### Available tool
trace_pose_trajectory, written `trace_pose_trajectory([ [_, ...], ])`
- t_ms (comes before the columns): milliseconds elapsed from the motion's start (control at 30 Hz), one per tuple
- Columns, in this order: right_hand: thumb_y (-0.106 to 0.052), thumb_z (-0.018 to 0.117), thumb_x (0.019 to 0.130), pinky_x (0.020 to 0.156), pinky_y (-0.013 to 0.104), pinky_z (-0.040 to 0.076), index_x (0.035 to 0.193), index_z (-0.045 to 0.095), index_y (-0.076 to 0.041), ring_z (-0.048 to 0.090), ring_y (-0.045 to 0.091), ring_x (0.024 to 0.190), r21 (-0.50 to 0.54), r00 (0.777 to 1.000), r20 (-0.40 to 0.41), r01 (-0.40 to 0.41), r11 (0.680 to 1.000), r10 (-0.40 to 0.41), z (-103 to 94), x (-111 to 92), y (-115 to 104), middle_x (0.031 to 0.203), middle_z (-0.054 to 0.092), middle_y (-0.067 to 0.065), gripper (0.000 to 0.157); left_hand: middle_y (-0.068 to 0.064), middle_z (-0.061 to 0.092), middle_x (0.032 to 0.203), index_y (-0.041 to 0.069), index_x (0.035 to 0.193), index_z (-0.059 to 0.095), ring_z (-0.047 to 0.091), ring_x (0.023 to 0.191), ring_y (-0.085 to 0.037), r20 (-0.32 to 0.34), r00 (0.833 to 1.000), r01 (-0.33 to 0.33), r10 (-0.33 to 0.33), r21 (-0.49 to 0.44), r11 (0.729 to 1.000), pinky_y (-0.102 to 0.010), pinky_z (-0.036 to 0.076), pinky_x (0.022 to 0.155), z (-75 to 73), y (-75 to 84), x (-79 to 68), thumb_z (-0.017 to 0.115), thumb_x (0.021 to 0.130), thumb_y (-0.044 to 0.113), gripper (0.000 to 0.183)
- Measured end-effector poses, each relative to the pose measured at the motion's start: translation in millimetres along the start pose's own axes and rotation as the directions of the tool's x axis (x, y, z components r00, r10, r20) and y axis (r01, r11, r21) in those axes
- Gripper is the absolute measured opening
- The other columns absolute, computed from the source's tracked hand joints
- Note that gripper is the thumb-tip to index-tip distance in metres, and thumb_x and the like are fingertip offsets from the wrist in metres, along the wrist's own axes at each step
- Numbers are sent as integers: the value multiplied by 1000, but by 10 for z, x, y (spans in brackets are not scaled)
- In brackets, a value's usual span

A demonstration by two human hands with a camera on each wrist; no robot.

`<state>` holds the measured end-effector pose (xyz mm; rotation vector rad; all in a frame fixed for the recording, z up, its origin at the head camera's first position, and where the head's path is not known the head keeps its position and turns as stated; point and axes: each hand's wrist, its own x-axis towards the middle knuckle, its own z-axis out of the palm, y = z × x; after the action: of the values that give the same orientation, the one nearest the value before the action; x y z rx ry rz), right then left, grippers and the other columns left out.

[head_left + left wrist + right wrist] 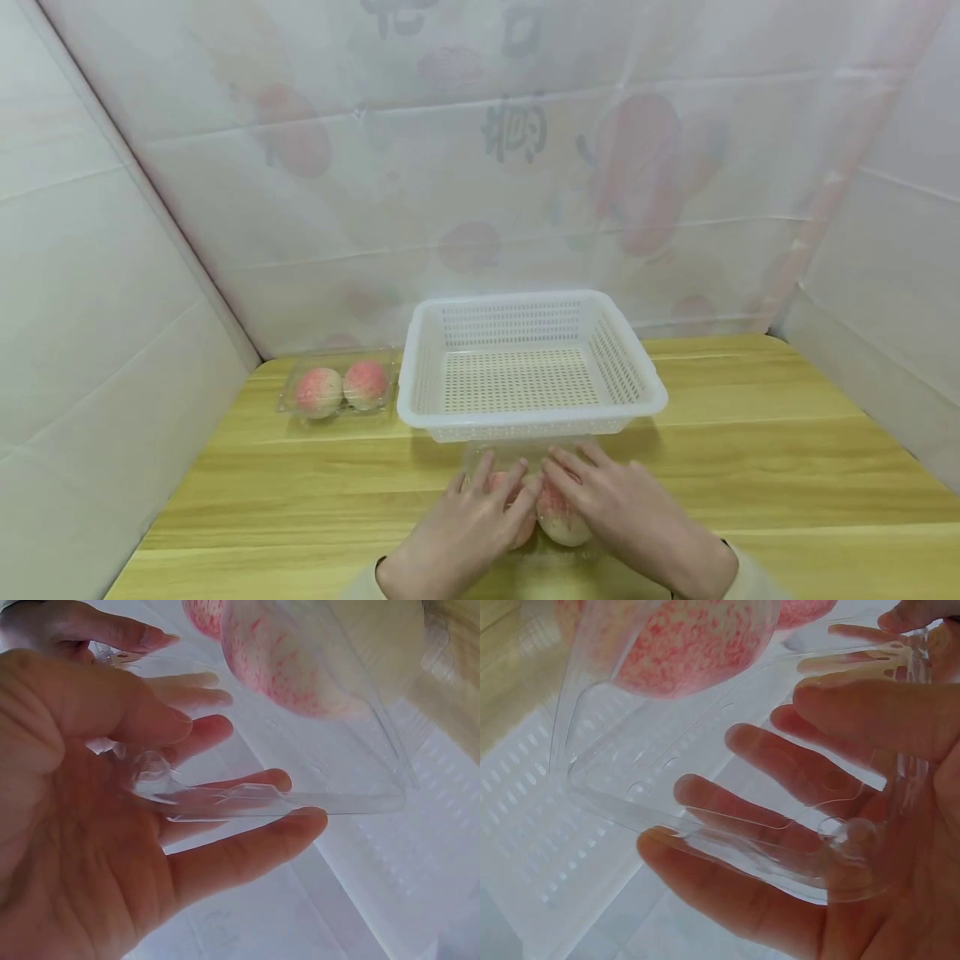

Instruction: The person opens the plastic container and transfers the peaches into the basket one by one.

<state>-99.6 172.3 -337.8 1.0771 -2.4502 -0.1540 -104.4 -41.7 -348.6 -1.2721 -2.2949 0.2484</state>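
Note:
A clear plastic box (498, 451) with two pink-and-white peaches lies at the front of the table, just before the basket. My left hand (468, 527) rests on its left half, over the left peach (526, 533). On the other half, my right hand (637, 510) lies partly over the right peach (564, 528). Both hands have their fingers spread and nearly straight. In the left wrist view the fingers show through the clear plastic rim (349, 804), with the thumb nearer. The right wrist view shows the fingers through the clear lid (622, 754) too.
A white perforated basket (536, 414) stands behind the box with nothing inside. To its left is another clear box (318, 360) holding two peaches (366, 385). Printed cloth (450, 192) hangs behind the wooden table (750, 433), and pale walls flank it.

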Motion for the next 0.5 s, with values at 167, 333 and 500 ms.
trace_pose_trajectory([
  [167,2,78,58,39,26,48,107,64,-4,60,22,88,3,999,-49,-6,1000,6,10,56,44,103,65,7,51,-7,54,123,10,131,43,54,107,-31,38,999,-1,1,-16,1000,-43,50,83,-27,-69,36,68,80,16,57],
  [333,2,73,65,36,23,44,97,66,-7,63,20,79,-14,993,-114,-15,1000,13,34,94,88,92,66,4,34,-3,56,116,13,126,47,55,105,-21,24,1000,2,-2,18,1000,-38,49,85,-28,-125,74,69,81,17,51],
  [500,-8,53,79,34,22,41,89,64,-7,61,20,69,-30,986,-169,-13,999,8,42,96,126,86,66,4,14,-1,58,110,14,124,48,57,101,-16,-14,1000,-18,18,19,1000,-37,50,83,-2,-168,111,68,81,14,46],
])
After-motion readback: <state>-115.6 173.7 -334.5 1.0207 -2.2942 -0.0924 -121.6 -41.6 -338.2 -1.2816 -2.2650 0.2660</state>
